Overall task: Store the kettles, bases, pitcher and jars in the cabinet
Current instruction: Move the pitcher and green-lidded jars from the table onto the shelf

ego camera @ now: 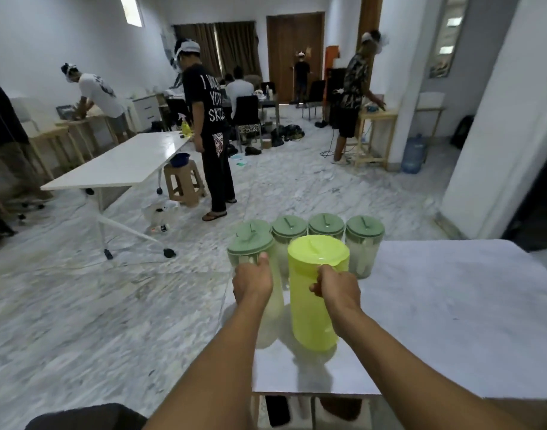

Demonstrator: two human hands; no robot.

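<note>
The left hand (253, 282) is wrapped around a clear jar (256, 274) with a pale green lid, thumb up near the lid's rim and fingers closed round the far side, out of sight. The right hand (336, 285) grips the handle side of the lime pitcher (312, 293), fingers curled shut on it; its lid is on and nothing can be seen through the opaque wall. Both stand upright at the left front part of the white table (452, 321), the jar right at the table's left edge and just beside the pitcher. Whether either is lifted clear of the top cannot be told. Behind them four more green-lidded jars (363, 243) stand in a row along the far edge, close together; their clear walls look whitish, and what they hold cannot be made out. To the right of the containers the table top is bare out to its far corner. Left of the table the marble floor (95, 305) lies open as far as a second white table on castors (123, 162), with a stool (184, 184) and a standing person (210, 131) beyond it. A white pillar (498, 135) rises behind the table's right end.
</note>
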